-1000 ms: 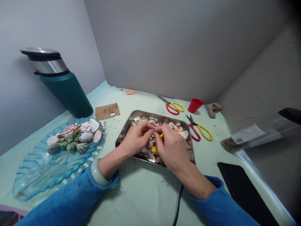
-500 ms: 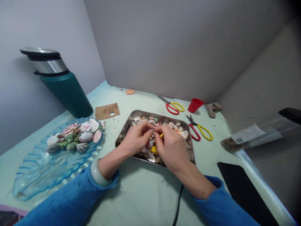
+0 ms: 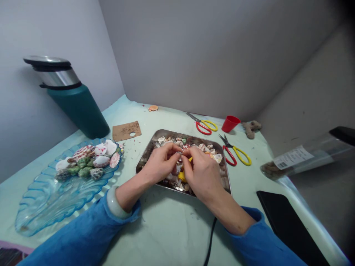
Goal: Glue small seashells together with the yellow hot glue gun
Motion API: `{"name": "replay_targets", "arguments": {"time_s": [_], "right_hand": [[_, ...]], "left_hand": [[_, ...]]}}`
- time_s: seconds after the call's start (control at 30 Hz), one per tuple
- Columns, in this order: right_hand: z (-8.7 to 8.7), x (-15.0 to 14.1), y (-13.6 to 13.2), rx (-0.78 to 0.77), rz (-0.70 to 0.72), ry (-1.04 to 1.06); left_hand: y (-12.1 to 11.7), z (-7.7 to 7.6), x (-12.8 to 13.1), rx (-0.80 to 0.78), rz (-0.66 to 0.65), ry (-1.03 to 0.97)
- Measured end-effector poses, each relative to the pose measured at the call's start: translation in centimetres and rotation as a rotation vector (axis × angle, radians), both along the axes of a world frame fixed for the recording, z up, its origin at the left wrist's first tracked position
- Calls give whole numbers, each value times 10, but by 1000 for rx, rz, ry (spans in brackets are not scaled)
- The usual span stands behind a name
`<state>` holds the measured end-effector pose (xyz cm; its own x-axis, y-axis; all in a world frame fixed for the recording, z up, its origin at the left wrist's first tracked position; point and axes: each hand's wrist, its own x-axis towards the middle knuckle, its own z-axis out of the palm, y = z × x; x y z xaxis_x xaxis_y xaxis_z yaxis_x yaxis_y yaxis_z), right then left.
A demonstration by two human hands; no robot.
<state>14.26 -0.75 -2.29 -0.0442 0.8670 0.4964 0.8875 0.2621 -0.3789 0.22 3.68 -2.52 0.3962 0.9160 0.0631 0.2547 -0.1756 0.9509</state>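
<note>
Blue dish (image 3: 58,192) with shells left of metal tray (image 3: 227,177); two scissors pairs, red cup (image 3: 230,124) beyond. Tray holds mixed shells, partly hidden by hands. Left hand (image 3: 161,162), right hand (image 3: 204,173) above it, fingertips pinched close; whatever they grip, cannot tell.

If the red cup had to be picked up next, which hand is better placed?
Probably the right hand: it is nearer the red cup, which sits past the tray's far right corner, while the left hand would have to reach across.
</note>
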Motion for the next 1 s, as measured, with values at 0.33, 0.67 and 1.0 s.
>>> {"name": "replay_targets", "arguments": {"time_s": [0.33,0.67,1.0], "right_hand": [[1,0,0,9,4,6],[1,-1,-1,19,6,6],[2,0,-1,12,3,-2]], "left_hand": [[1,1,0,10,-3,14],[0,4,1,4,2,26],[0,2,1,-9,4,5]]}}
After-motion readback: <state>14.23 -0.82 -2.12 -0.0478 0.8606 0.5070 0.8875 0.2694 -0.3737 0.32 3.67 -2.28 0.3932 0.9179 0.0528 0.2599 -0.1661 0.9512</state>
